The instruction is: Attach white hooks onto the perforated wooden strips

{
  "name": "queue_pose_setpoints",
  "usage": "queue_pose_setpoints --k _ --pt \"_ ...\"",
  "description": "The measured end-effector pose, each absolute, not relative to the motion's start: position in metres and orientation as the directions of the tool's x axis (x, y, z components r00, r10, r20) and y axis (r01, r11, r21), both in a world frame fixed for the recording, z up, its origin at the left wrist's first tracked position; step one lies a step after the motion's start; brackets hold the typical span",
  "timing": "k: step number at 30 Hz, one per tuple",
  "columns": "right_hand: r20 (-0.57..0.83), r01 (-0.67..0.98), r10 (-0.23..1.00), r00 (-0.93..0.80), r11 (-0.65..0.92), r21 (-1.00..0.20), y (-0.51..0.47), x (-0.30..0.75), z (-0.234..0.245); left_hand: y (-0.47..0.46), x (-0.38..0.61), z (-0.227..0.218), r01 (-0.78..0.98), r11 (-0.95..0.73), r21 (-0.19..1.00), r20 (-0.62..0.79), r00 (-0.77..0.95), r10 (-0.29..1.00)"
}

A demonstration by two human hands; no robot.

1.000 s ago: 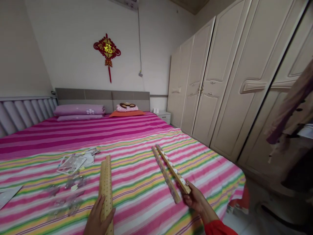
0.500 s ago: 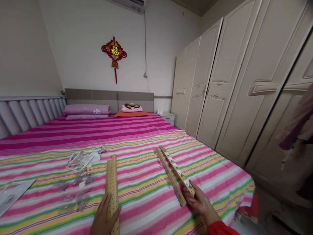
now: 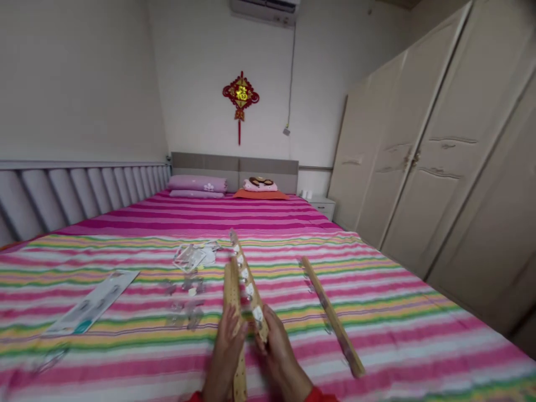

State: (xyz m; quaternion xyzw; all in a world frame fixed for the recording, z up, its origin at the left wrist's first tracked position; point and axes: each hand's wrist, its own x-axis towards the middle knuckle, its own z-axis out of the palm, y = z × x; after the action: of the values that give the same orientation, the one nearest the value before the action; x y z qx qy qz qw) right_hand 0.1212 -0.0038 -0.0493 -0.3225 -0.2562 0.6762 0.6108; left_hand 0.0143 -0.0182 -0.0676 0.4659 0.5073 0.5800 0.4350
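A perforated wooden strip (image 3: pixel 240 371) lies lengthwise before me, with my left hand (image 3: pixel 224 343) closed around its near part. It looks like two pieces side by side, but the hand hides part of them. My right hand (image 3: pixel 280 343) grips the near end of another wooden strip (image 3: pixel 252 279), which carries a row of white pads and clear hooks and is tilted across, close beside the perforated one. To the right, a third wooden strip (image 3: pixel 333 318) rests on the striped sheet, with clear hooks along its left side.
Several clear plastic pieces (image 3: pixel 184 312) and a pile of packaging (image 3: pixel 196 255) lie left of my hands. Farther left is a flat pack with hooks (image 3: pixel 94 304). Folded bedding (image 3: pixel 196 184) sits by the headboard (image 3: pixel 201 163); a wardrobe (image 3: pixel 452 184) stands at right.
My right hand has carried the hooked strip leftward, away from the third strip, to beside the perforated one. My view has turned left, bringing the flat pack fully into sight.
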Motion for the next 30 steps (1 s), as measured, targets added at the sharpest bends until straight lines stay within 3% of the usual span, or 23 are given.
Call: queue_pose_setpoints --k 5,11,15,21,26,30 --pt "0.059 -0.591 0.997 -0.049 0.019 -0.806 0.007 0.044 -0.052 -0.001 0.003 -0.048 -0.051 -0.127 0.991 0.097 -0.395 0.914" --pt "0.199 -0.439 0.961 -0.19 0.098 -0.893 0.006 0.023 -0.049 0.027 -0.055 -0.026 -0.027 -0.095 0.995 0.064 -0.549 0.833" --pt "0.15 -0.321 0.966 -0.212 0.076 -0.944 0.005 0.02 -0.053 0.052 -0.082 -0.024 -0.154 -0.112 0.982 0.006 -0.561 0.828" --pt "0.112 -0.294 0.982 -0.152 0.063 -0.954 0.013 0.019 -0.063 0.088 -0.099 -0.037 -0.104 -0.186 0.977 0.08 -0.632 0.771" --pt "0.074 -0.272 0.988 -0.137 0.034 -0.962 0.021 0.021 -0.072 0.111 -0.113 -0.042 -0.174 -0.242 0.954 0.084 -0.622 0.779" --pt "0.061 -0.261 0.989 -0.133 0.024 -0.965 0.02 0.025 -0.073 0.124 -0.125 -0.039 -0.071 -0.257 0.964 0.157 -0.627 0.763"
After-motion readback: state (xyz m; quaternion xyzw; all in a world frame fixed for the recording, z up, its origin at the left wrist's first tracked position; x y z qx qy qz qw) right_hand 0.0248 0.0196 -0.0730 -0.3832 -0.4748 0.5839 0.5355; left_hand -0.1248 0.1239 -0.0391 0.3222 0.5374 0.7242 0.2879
